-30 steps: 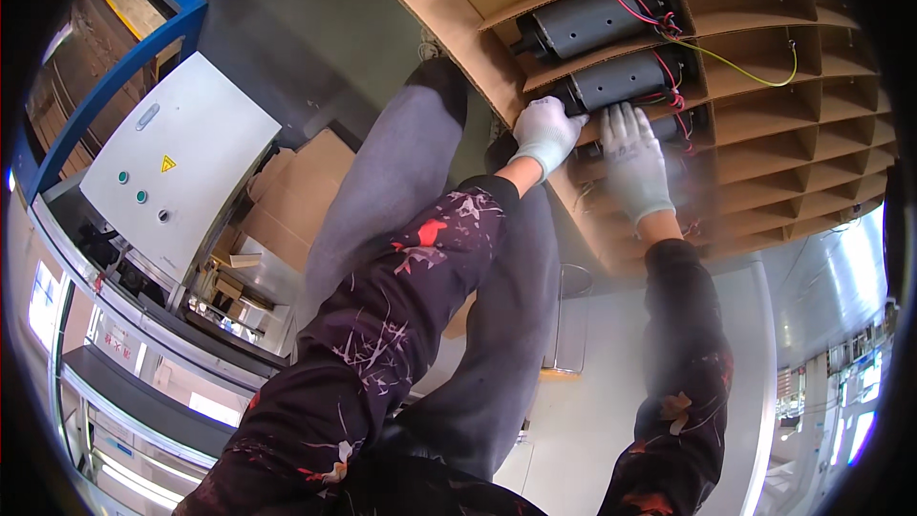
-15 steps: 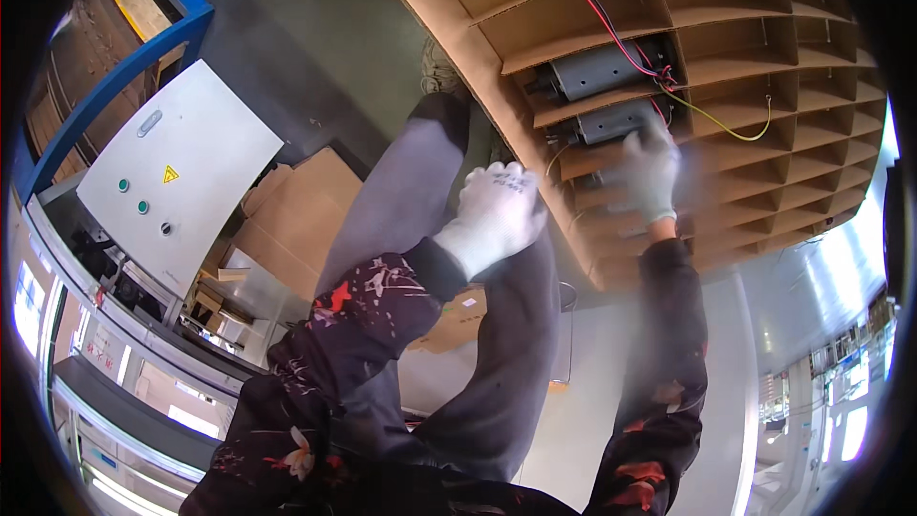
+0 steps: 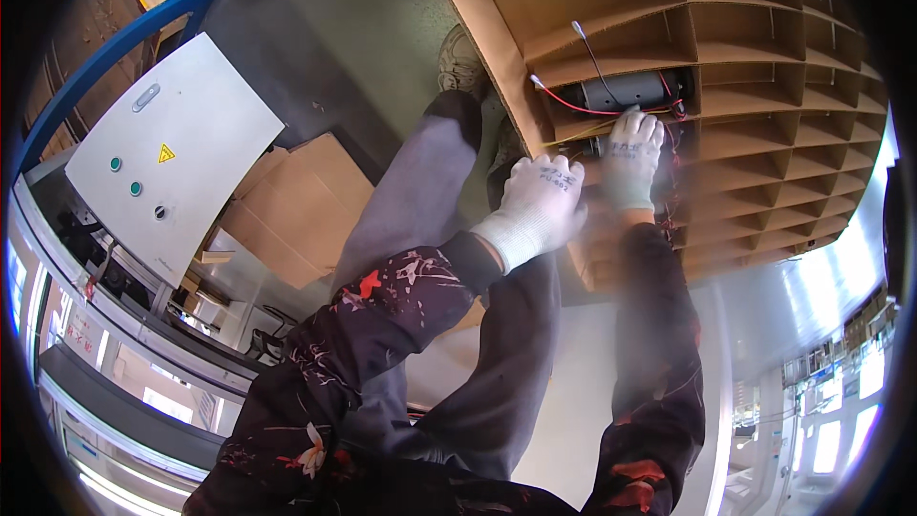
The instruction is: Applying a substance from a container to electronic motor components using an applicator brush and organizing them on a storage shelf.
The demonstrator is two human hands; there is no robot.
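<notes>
Both my hands wear white knit gloves with dark print on the back. My left hand (image 3: pixel 543 203) is closed beside the near-left edge of a divided cardboard box (image 3: pixel 659 33); what it holds, if anything, is hidden. My right hand (image 3: pixel 632 161) lies over a compartment, its fingers curled down just below a dark grey cylindrical part (image 3: pixel 626 91). Whatever is under those fingers cannot be made out. From the cylinder's right end a red wire (image 3: pixel 573 107) and a dark wire (image 3: pixel 594 62) with pale connectors bend left. A yellow wire (image 3: pixel 573 137) passes between my hands.
The box's thin dividers form many compartments reaching to the right. At left stands a white control panel (image 3: pixel 177 158) with green buttons and a yellow warning triangle, beside a blue frame (image 3: pixel 115 48). A flat cardboard piece (image 3: pixel 301 210) leans near my leg.
My right hand has moved slightly left and its fingers have curled down. My left hand has shifted right. The red and dark wires now point left, and the yellow wire has swung left too.
</notes>
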